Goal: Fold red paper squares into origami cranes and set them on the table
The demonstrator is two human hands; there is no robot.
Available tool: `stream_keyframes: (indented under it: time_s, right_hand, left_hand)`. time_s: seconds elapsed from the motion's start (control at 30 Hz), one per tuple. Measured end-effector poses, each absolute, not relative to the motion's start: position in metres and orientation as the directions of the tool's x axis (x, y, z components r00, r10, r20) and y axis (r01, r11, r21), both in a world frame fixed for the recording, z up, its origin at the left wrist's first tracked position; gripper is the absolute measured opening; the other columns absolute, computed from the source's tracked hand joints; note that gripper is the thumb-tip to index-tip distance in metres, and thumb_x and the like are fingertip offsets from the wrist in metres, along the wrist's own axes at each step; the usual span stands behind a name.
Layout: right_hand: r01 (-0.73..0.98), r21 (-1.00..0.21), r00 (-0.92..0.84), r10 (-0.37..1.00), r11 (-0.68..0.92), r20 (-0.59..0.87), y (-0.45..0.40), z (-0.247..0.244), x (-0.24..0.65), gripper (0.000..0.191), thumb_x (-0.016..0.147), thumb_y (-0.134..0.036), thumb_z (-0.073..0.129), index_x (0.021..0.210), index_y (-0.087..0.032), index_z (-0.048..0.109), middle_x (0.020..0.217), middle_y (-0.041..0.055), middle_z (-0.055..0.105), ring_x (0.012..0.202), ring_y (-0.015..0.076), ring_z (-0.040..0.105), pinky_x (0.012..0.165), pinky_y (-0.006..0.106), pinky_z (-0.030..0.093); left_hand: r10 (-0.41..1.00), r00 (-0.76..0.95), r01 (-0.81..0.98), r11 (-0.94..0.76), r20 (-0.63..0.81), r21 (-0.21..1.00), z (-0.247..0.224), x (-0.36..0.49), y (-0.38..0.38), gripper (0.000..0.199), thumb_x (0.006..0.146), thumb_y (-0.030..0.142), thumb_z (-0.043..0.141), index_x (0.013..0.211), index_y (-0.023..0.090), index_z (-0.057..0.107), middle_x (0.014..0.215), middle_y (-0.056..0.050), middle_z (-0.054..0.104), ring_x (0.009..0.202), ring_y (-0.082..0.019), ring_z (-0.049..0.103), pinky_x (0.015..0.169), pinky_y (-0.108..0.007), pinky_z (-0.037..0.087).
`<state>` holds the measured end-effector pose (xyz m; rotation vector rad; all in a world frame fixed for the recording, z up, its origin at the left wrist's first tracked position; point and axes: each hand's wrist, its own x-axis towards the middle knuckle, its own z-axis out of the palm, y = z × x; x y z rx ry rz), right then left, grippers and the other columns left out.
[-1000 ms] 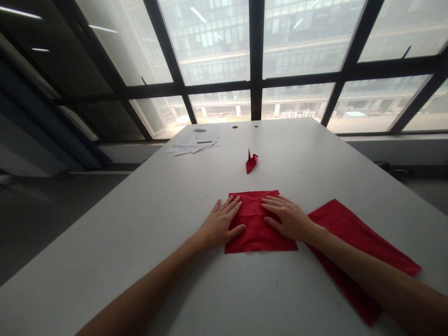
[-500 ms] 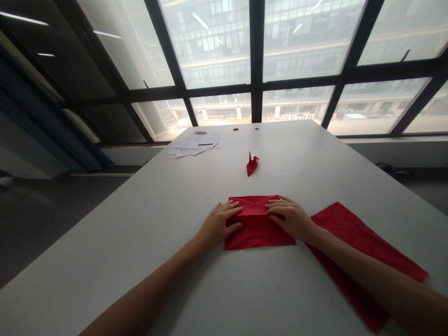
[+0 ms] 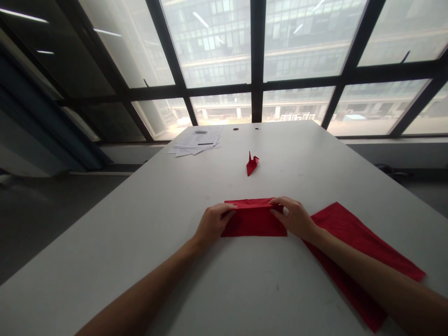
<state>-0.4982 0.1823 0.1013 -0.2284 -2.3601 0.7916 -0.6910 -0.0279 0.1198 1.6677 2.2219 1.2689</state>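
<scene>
A folded sheet of red paper point(image 3: 255, 222) lies in front of me, with a raised fold running across its upper part. My left hand point(image 3: 214, 222) pinches the left end of that fold between thumb and fingers. At the right end, my right hand point(image 3: 291, 215) grips the same fold, its thumb below and its fingers on top. Farther off, beyond the paper, a small red origami crane point(image 3: 251, 164) sits on the table. Under my right forearm lies larger red paper point(image 3: 353, 238), partly covered by the arm.
The white table point(image 3: 147, 224) stretches toward tall framed windows point(image 3: 213, 46). Several loose white papers point(image 3: 191, 144) with a small pale object on top lie at its far left. A dark round hole point(image 3: 235, 129) is near the far edge. A blue curtain point(image 3: 45, 102) hangs at left.
My hands have gone from lying flat on the red paper to pinching its fold at both ends. The fold stands raised, and the paper's near edge has moved away from me.
</scene>
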Motion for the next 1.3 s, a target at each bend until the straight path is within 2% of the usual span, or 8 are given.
stream_keyframes:
  time_s: [0.13, 0.43, 0.6, 0.67, 0.83, 1.0, 1.1, 1.3]
  right_hand:
    - [-0.053, -0.605, -0.783, 0.344, 0.794, 0.519, 0.182, 0.103, -0.499, 0.011, 0.091, -0.024, 0.058, 0.086, -0.022, 0.067, 0.085, 0.0049, 0.07, 0.08, 0.0209, 0.064, 0.075, 0.035, 0.052]
    - [-0.058, -0.633, -0.732, 0.398, 0.772, 0.553, 0.182, 0.102, -0.5, 0.007, 0.09, -0.024, 0.06, 0.094, -0.022, 0.066, 0.09, 0.0046, 0.07, 0.083, 0.0219, 0.064, 0.079, 0.037, 0.053]
    - [-0.021, -0.574, -0.6, 0.449, 0.818, 0.662, 0.18, 0.109, -0.501, 0.031, 0.091, -0.024, 0.058, 0.122, -0.023, 0.058, 0.117, 0.01, 0.062, 0.111, 0.0274, 0.058, 0.098, 0.046, 0.048]
    - [0.023, -0.523, -0.55, 0.448, 0.852, 0.705, 0.177, 0.112, -0.5, 0.034, 0.091, -0.025, 0.058, 0.124, -0.023, 0.057, 0.12, 0.0112, 0.058, 0.116, 0.0292, 0.054, 0.101, 0.049, 0.046]
    - [0.066, -0.451, -0.63, 0.388, 0.89, 0.673, 0.162, 0.114, -0.497, 0.024, 0.091, -0.026, 0.059, 0.114, -0.025, 0.064, 0.111, 0.0105, 0.059, 0.106, 0.0302, 0.055, 0.092, 0.048, 0.05]
    - [0.074, -0.464, -0.675, 0.387, 0.883, 0.628, 0.153, 0.111, -0.498, 0.045, 0.092, -0.027, 0.058, 0.136, -0.026, 0.051, 0.124, 0.0119, 0.054, 0.116, 0.031, 0.051, 0.098, 0.049, 0.049]
    - [0.072, -0.454, -0.734, 0.356, 0.888, 0.578, 0.157, 0.107, -0.499, 0.046, 0.092, -0.023, 0.056, 0.138, -0.026, 0.05, 0.135, 0.0114, 0.05, 0.124, 0.0306, 0.048, 0.103, 0.05, 0.046]
    - [0.099, -0.377, -0.824, 0.289, 0.921, 0.487, 0.163, 0.101, -0.5, 0.039, 0.089, -0.016, 0.059, 0.127, -0.026, 0.058, 0.129, 0.0105, 0.057, 0.12, 0.0316, 0.051, 0.099, 0.053, 0.047]
  left_hand:
    - [0.814, -0.429, 0.761, 0.092, 0.392, 0.642, 0.121, -0.689, -0.028, 0.022, 0.095, 0.03, 0.055, 0.1, 0.023, 0.075, 0.099, -0.003, 0.077, 0.088, -0.02, 0.071, 0.081, -0.031, 0.054]
    - [0.805, -0.431, 0.762, 0.083, 0.407, 0.643, 0.122, -0.687, -0.027, 0.022, 0.094, 0.031, 0.057, 0.099, 0.022, 0.076, 0.097, -0.005, 0.077, 0.084, -0.02, 0.069, 0.078, -0.03, 0.053]
    - [0.787, -0.465, 0.747, 0.104, 0.405, 0.656, 0.125, -0.682, -0.028, 0.023, 0.095, 0.032, 0.055, 0.094, 0.019, 0.075, 0.085, -0.004, 0.075, 0.069, -0.015, 0.065, 0.064, -0.025, 0.05]
    - [0.779, -0.47, 0.754, 0.11, 0.415, 0.647, 0.127, -0.68, -0.028, 0.022, 0.095, 0.03, 0.055, 0.093, 0.018, 0.074, 0.083, -0.004, 0.075, 0.067, -0.015, 0.063, 0.063, -0.025, 0.049]
    - [0.794, -0.399, 0.831, 0.101, 0.459, 0.547, 0.132, -0.672, -0.031, 0.019, 0.095, 0.028, 0.055, 0.096, 0.021, 0.073, 0.093, -0.005, 0.073, 0.08, -0.017, 0.066, 0.07, -0.027, 0.052]
    - [0.845, -0.29, 0.913, 0.103, 0.449, 0.396, 0.134, -0.66, -0.031, 0.021, 0.096, 0.026, 0.053, 0.101, 0.025, 0.072, 0.1, -0.004, 0.073, 0.091, -0.019, 0.066, 0.08, -0.031, 0.053]
    - [0.89, -0.235, 0.942, 0.109, 0.39, 0.319, 0.134, -0.654, -0.031, 0.021, 0.095, 0.024, 0.052, 0.103, 0.026, 0.071, 0.101, -0.003, 0.073, 0.092, -0.02, 0.065, 0.08, -0.032, 0.052]
    - [0.926, -0.223, 0.946, 0.132, 0.303, 0.296, 0.136, -0.646, -0.03, 0.02, 0.093, 0.035, 0.056, 0.1, 0.026, 0.072, 0.098, -0.004, 0.074, 0.09, -0.021, 0.065, 0.078, -0.033, 0.052]
